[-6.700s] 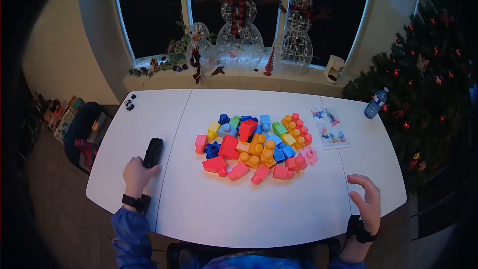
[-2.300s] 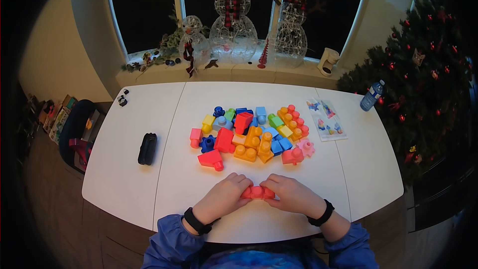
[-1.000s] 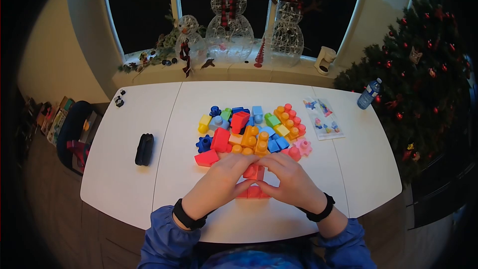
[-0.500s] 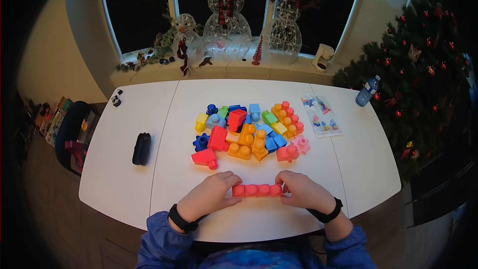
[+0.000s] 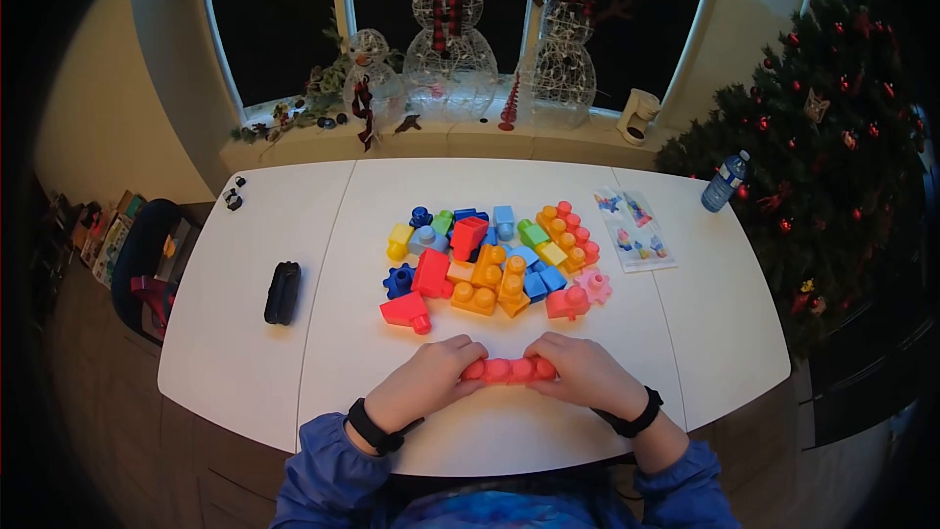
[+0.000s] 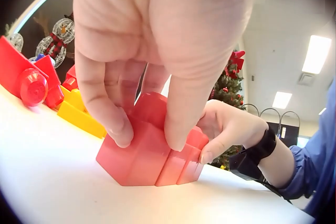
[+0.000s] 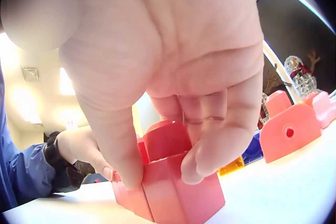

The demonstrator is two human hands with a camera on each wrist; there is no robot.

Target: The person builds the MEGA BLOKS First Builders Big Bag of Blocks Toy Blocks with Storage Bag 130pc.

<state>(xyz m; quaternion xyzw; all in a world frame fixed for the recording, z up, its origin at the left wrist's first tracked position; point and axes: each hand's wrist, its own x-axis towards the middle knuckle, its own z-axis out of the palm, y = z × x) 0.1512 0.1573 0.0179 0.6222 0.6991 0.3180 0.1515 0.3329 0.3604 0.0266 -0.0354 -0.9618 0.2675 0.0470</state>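
Black case (image 5: 282, 293): lies on the left side of the white table (image 5: 235, 362), well apart from both hands
Red sloped brick (image 5: 406, 312): near the table's middle, its round stud toward the person, just beyond the left hand
Left hand (image 5: 423, 382): thumb and fingers pinch the left end of the row, the gap between them only as wide as a brick
Row of coral bricks (image 5: 507, 370): between the two hands at the near side of the table, side by side with studs showing; whether they are locked together or only pressed together I cannot tell
Feel of the row: probably light, hollow, stiff plastic, hard to break; the smooth faces could slip a little, and the seams look like the weak places
Where to hold it: best by the flat outer sides of both end bricks, below the studs, with even pressure from each hand
Right hand (image 5: 587, 377): thumb and fingers pinch the right end, equally narrow
Loose coral brick (image 5: 568, 304): beyond the right hand, apart from the row
Printed sheet (image 5: 636, 230): flat, farther right
Water bottle (image 5: 725, 182): upright by the far right edge
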